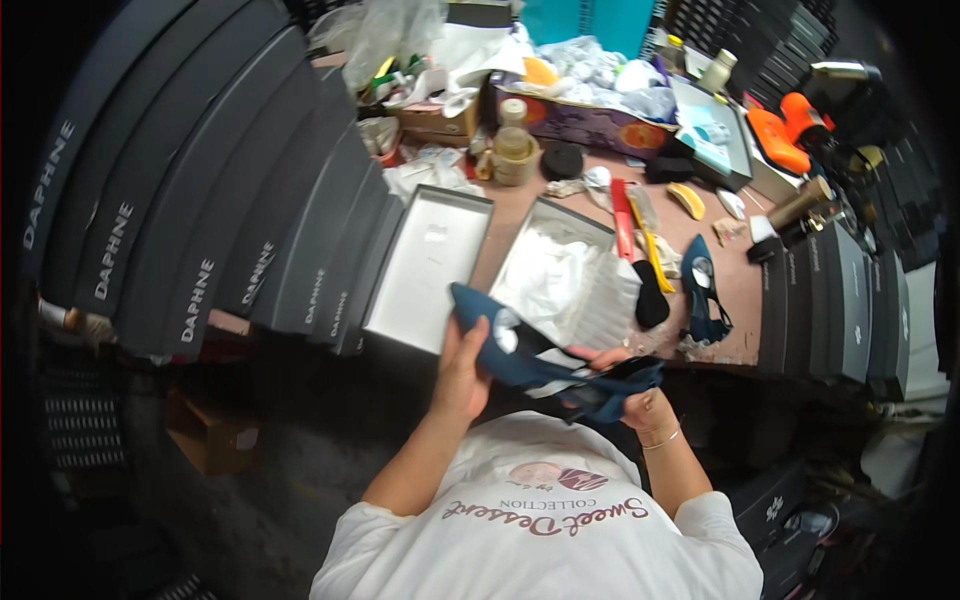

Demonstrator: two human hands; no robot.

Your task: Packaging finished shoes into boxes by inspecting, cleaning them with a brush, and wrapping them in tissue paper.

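A dark blue pointed-toe shoe with straps is held between my two hands, in front of my chest. My left hand is closed around its toe end, thumb along the side. At the strappy heel end my right hand grips it, some fingers behind the straps. The matching blue shoe lies on the right part of the table. Just beyond the held shoe is an open shoebox with white tissue paper inside. To its left lies a grey-rimmed, white-lined box lid.
Tall stacks of dark shoeboxes stand at left, with more boxes at right. A red strip tool, a yellow-handled tool and a black brush-like item lie near the shoebox. Behind are jars and a paper-filled carton.
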